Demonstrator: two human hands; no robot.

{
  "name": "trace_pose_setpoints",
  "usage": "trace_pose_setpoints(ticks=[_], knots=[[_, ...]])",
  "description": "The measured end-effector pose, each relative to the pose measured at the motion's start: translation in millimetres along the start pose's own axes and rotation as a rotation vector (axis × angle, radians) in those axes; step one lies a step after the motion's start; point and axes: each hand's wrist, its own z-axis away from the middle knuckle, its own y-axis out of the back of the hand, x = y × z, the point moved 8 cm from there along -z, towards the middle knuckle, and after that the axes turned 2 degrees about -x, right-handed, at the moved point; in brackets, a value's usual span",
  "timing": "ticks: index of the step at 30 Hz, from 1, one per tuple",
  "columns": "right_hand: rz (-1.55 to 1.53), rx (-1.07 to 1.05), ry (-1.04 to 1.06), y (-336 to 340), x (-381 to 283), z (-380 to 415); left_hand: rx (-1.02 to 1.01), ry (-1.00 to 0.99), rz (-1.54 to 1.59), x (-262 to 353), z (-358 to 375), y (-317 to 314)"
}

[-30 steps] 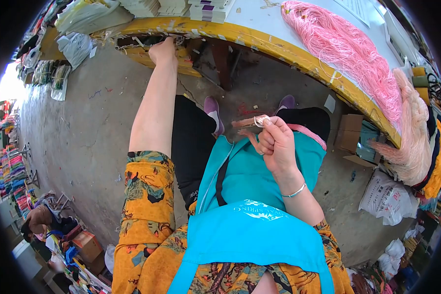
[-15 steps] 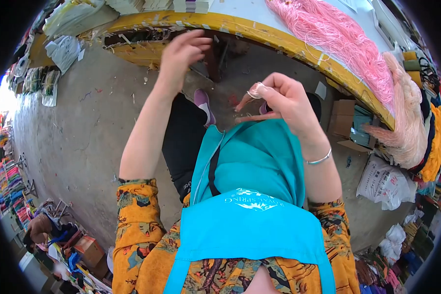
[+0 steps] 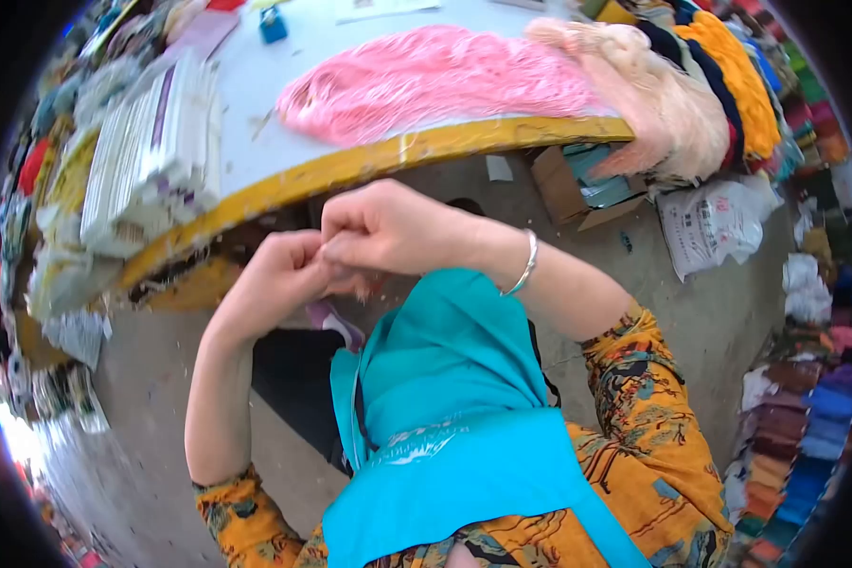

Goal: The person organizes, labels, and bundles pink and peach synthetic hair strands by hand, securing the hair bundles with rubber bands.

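Note:
Both of my hands meet over my lap in front of the table edge. My left hand (image 3: 282, 279) is closed, its fingertips pressed against the right hand. My right hand (image 3: 393, 227), with a silver bracelet (image 3: 528, 260) on its wrist, is curled shut beside it. Pale pink thread was in the right fingers a moment before; now it is mostly hidden, with a small blurred pinkish bit (image 3: 355, 285) below the fingers. On the table lies a large hank of pink thread (image 3: 435, 80), beyond my hands and touching neither.
The white table has a yellow edge (image 3: 426, 144). Stacked white packets (image 3: 151, 151) stand at its left. Peach yarn (image 3: 667, 104) and orange yarn (image 3: 729, 80) hang at the right. Below are a cardboard box (image 3: 557, 185) and a white plastic bag (image 3: 715, 227).
My hands were apart and have come together. The left hand has closed from a loosely open shape. The view has swung right and up, showing more of the table.

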Motion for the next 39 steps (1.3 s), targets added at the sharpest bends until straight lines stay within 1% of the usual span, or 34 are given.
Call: trace_pose_setpoints(ticks=[1,2,3,4,5,6,7,8,9,11,12,13,14,15,16,17,18,19,20,21,22,24,26,28,29,30,31,33,34,35,36,37,38,39], knots=[[0.148,0.054,0.164,7.0,-7.6,4.5,-0.039,0.089,0.001,-3.1,-1.2,-4.1],[0.183,0.069,0.177,12.0,-5.9,10.1,-0.058,0.138,0.050,-3.9,-2.2,-9.7],[0.132,0.081,0.201,16.6,-0.1,14.1,-0.108,0.164,0.053,-10.3,-5.9,-12.5],[0.052,0.039,0.161,19.3,9.3,19.9,-0.116,0.103,0.117,-10.3,-10.6,-20.5],[0.004,0.018,0.094,25.3,12.3,27.0,-0.148,0.178,0.174,-4.7,-9.8,-25.9],[0.174,0.064,0.211,40.2,9.4,33.9,-0.156,0.187,0.266,-4.1,-10.9,-28.6],[0.346,0.110,0.326,54.6,6.4,42.5,-0.112,0.211,0.279,-9.4,-10.4,-24.1],[0.376,0.144,0.225,77.4,12.1,49.0,-0.066,0.234,0.292,-15.0,-9.2,-18.2],[0.539,0.279,0.300,107.4,18.8,54.9,-0.029,0.231,0.326,-14.5,-6.2,-15.2],[0.745,0.561,0.276,186.9,32.8,74.1,0.028,0.217,0.330,-15.0,1.5,-8.9],[0.719,0.675,0.204,229.1,37.0,88.2,0.074,0.175,0.367,-17.2,4.5,-6.6],[0.698,0.814,0.165,278.5,48.3,100.3,0.108,0.074,0.359,-19.0,5.3,-4.1],[0.811,0.959,0.114,322.6,50.9,116.7,0.143,-0.028,0.352,-18.4,6.5,-1.8],[0.899,1.059,0.021,366.4,59.9,131.8,0.170,-0.035,0.388,-17.1,8.2,-1.3],[0.985,1.157,-0.075,406.4,67.9,146.3,0.167,0.030,0.461,-20.6,11.7,0.1],[1.006,1.210,-0.128,438.8,74.0,157.0,0.165,0.096,0.536,-25.9,15.5,2.1],[1.028,1.263,-0.181,465.1,78.4,164.6,0.162,0.047,0.537,-29.7,13.9,3.0],[1.025,1.266,-0.179,485.5,82.7,165.5,0.179,0.021,0.556,-26.0,9.5,0.2],[1.109,1.273,-0.188,498.8,80.8,164.5,0.196,-0.004,0.575,-20.7,4.7,-4.0],[1.195,1.279,-0.198,509.6,80.2,163.3,0.188,0.006,0.574,-18.3,1.4,-6.9],[1.195,1.282,-0.199,520.6,83.7,161.0,0.187,0.005,0.573,-17.8,-1.8,-7.1],[1.254,1.119,-0.298,534.2,93.5,143.2,0.197,0.028,0.536,-21.5,-4.0,-5.7],[1.281,1.080,-0.269,539.7,96.7,134.0,0.167,0.036,0.536,-30.9,-3.8,-2.6],[1.304,1.037,-0.243,541.1,100.0,129.0,0.219,-0.111,0.560,-16.6,-7.7,-1.5],[1.207,1.016,-0.293,542.9,103.6,132.1,0.189,-0.090,0.633,-17.2,-7.0,2.2],[1.111,0.993,-0.341,542.6,105.6,133.9,0.214,-0.121,0.691,-16.5,-6.6,5.0],[1.114,0.995,-0.344,541.5,105.7,136.2,0.190,-0.169,0.783,-13.7,-9.3,5.7],[1.194,1.032,-0.207,533.4,94.1,142.0,0.168,-0.238,0.946,-8.8,-13.9,7.8],[1.206,1.142,-0.123,522.6,89.9,154.4,0.173,-0.261,1.015,-7.2,-14.7,9.8],[1.210,1.146,-0.121,521.5,90.9,158.2,0.140,-0.270,1.024,-7.8,-14.9,11.2],[1.248,1.310,0.033,516.8,85.2,175.0,0.136,-0.272,1.024,-11.1,-14.9,14.8],[1.275,1.470,0.192,509.6,80.8,197.4,0.091,-0.345,1.017,-8.6,-13.8,18.3],[0.999,1.607,0.115,517.3,76.3,238.9,0.041,-0.419,1.013,-4.7,-9.2,18.9],[0.940,1.678,0.155,512.4,63.7,261.6,0.011,-0.479,1.005,0.1,-8.1,19.5]])
